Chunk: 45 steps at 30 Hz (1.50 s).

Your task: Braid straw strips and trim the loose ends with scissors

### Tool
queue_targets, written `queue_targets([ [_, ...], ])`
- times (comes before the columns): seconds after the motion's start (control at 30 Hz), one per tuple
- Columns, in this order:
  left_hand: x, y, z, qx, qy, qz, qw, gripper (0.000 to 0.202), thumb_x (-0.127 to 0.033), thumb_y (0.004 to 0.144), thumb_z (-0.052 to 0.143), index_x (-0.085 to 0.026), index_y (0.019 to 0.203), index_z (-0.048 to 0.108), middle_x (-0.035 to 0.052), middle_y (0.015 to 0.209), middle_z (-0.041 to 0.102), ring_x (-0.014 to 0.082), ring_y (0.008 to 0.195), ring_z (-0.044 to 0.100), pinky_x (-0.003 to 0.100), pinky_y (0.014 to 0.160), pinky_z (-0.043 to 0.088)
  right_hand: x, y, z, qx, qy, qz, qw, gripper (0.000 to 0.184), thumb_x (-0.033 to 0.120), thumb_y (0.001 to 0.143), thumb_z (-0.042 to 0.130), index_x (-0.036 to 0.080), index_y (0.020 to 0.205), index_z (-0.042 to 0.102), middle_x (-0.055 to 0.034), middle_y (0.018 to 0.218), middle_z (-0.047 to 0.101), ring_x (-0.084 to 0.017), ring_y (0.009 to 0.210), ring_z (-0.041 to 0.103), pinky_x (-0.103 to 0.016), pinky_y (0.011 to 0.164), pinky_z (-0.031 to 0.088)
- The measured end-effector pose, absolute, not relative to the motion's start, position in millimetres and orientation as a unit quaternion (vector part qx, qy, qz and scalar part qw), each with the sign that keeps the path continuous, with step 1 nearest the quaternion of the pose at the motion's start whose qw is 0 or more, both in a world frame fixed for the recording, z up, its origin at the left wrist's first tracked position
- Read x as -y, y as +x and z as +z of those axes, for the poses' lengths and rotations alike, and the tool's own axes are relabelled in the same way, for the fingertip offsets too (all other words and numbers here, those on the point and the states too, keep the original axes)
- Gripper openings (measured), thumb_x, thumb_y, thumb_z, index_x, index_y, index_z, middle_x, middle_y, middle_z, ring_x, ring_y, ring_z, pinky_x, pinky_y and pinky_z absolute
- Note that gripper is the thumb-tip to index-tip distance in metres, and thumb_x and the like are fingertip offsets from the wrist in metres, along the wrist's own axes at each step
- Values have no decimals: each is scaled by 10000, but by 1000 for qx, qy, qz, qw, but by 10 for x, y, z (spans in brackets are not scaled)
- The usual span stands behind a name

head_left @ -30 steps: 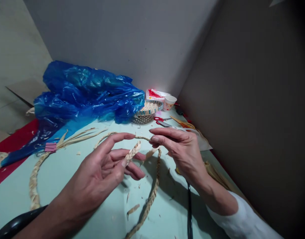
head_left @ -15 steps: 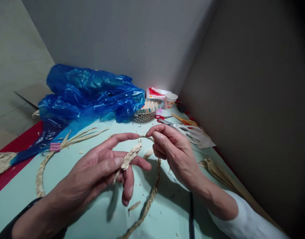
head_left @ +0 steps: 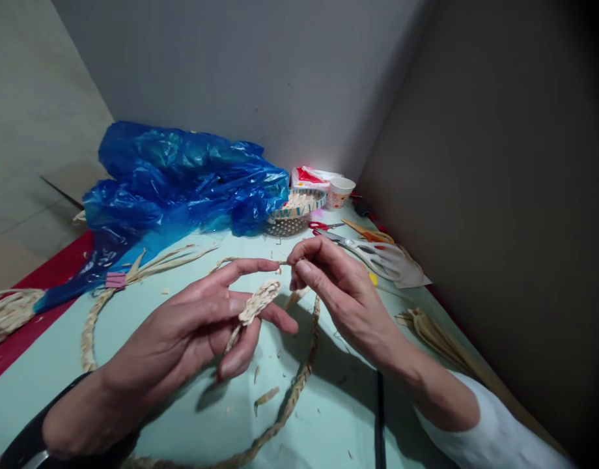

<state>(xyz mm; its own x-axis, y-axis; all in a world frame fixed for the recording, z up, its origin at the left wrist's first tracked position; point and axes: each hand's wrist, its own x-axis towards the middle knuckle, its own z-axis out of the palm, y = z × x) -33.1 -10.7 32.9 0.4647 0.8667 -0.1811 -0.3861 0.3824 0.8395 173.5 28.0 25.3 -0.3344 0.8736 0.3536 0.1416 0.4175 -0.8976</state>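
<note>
A braided straw rope (head_left: 254, 307) ends between my hands, and its long tail (head_left: 299, 384) curves down over the pale green table (head_left: 329, 417). My left hand (head_left: 202, 332) grips the braid's end between thumb and fingers, with the forefinger stretched out towards the right. My right hand (head_left: 333, 286) pinches a thin loose straw strand (head_left: 280, 264) at its fingertips, just right of the left forefinger.
A crumpled blue plastic bag (head_left: 182, 182) lies at the back left. Behind the hands stand a small woven basket (head_left: 294, 212), a paper cup (head_left: 339, 192), scissors (head_left: 368, 251) and red-handled scissors (head_left: 321, 226). Loose straw strips (head_left: 431, 332) lie right; a pink clip (head_left: 115, 280) holds straw at left.
My left fingers have curled more tightly round the braid end. My right hand has closed from a flat reach into a pinch on the strand and drawn slightly nearer.
</note>
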Motion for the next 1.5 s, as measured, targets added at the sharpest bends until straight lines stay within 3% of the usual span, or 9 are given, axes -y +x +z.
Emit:
queue_targets([
  [0.1, 94, -333, 341, -313, 362, 411, 776, 420, -109, 937, 447, -142, 1353, 501, 207, 951, 785, 74, 469, 504, 191, 490, 413, -301, 1739, 229, 685, -334, 438, 477, 82, 187, 976, 548, 180, 930, 616, 6, 879, 607, -107, 814, 597, -233, 762, 467],
  [0.33, 103, -325, 346, -308, 357, 400, 786, 391, -111, 934, 421, -148, 1305, 536, 211, 923, 789, 72, 457, 498, 181, 482, 392, -294, 1742, 220, 623, -381, 523, 438, 227, 373, 1033, 464, 218, 977, 620, 98, 512, 410, -98, 450, 469, -243, 499, 389],
  [0.43, 109, -312, 328, -312, 362, 391, 787, 403, -162, 949, 464, -158, 1350, 500, 207, 945, 786, 68, 454, 499, 180, 480, 410, -274, 1714, 270, 688, -395, 477, 377, 247, 421, 1002, 525, 215, 897, 611, 69, 606, 523, -95, 540, 479, -242, 547, 388],
  [0.5, 117, -302, 307, -326, 358, 384, 786, 451, -198, 941, 522, -198, 1389, 469, 141, 869, 785, 71, 448, 503, 179, 482, 422, -249, 1695, 297, 733, -382, 452, 335, 217, 418, 973, 589, 219, 886, 588, 58, 690, 585, -98, 626, 512, -236, 588, 383],
  [0.6, 139, -285, 271, -353, 367, 363, 781, 521, -247, 950, 543, -274, 1454, 411, 12, 650, 705, 90, 437, 502, 184, 486, 428, -202, 1677, 310, 752, -348, 473, 298, 194, 412, 997, 569, 234, 925, 551, 88, 612, 559, -92, 603, 511, -232, 620, 382],
  [0.7, 158, -265, 243, -388, 388, 331, 768, 493, -305, 981, 490, -291, 1466, 405, -35, 528, 612, 123, 433, 494, 211, 477, 429, -172, 1675, 298, 759, -340, 474, 289, 213, 383, 1011, 555, 222, 873, 553, 80, 650, 546, -82, 608, 500, -235, 638, 374],
  [0.93, 134, -272, 246, -508, 475, 350, 627, 262, -420, 875, 672, -217, 1033, 621, -15, 635, 658, 154, 626, 580, 254, 613, 436, -200, 1672, 243, 743, -374, 437, 343, 225, 373, 988, 601, 209, 840, 558, 62, 739, 544, -87, 668, 468, -230, 605, 346],
  [1.3, 89, -311, 261, -502, 531, 320, 603, 155, -350, 850, 681, -202, 877, 644, -24, 623, 659, 115, 544, 544, 237, 555, 411, -219, 1691, 211, 782, -337, 397, 342, 185, 322, 979, 622, 209, 842, 573, 45, 752, 556, -106, 676, 476, -234, 641, 359],
  [1.5, 46, -297, 229, -522, 528, 331, 583, 191, -367, 753, 730, -200, 816, 664, -21, 567, 645, 113, 483, 496, 231, 495, 393, -233, 1685, 200, 787, -311, 409, 341, 185, 303, 998, 587, 210, 839, 580, 40, 776, 570, -108, 708, 497, -226, 671, 385],
])
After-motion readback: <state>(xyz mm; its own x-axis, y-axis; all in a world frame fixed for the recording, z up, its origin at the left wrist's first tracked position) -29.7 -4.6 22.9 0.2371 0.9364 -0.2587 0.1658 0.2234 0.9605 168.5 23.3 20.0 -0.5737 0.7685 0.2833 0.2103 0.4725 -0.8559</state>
